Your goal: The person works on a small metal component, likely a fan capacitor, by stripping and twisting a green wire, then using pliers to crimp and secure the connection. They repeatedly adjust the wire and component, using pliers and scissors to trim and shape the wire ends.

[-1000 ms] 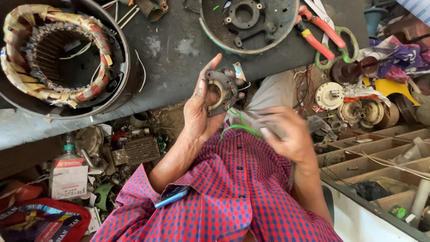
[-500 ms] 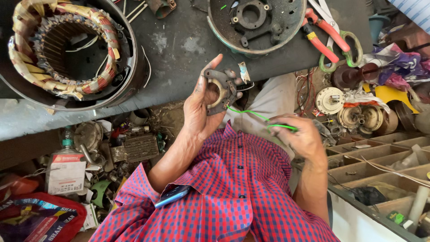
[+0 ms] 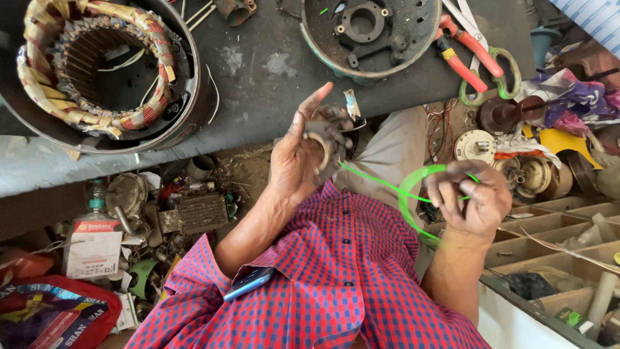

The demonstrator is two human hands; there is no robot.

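My left hand (image 3: 298, 161) is raised over my lap and grips a small, dark, greasy ring-shaped motor part (image 3: 325, 139) between thumb and fingers. A thin green wire (image 3: 381, 184) runs from that part to my right hand (image 3: 471, 194), which pinches it and holds a loop of it (image 3: 408, 194) out to the right. Both hands hang just below the edge of the dark workbench (image 3: 258, 71). My red-and-blue checked shirt (image 3: 336, 278) fills the bottom of the view.
On the bench sit a large wound motor stator (image 3: 97, 71) at left, a round motor end cover (image 3: 371, 32), red-handled pliers (image 3: 462, 58) and green-handled scissors (image 3: 497, 64). Scrap parts and a bottle (image 3: 93, 232) lie below left. A compartment tray (image 3: 555, 245) stands at right.
My right hand has drawn the green wire further out to the right and opened a loop in it. My left hand holds the ring part in about the same place.
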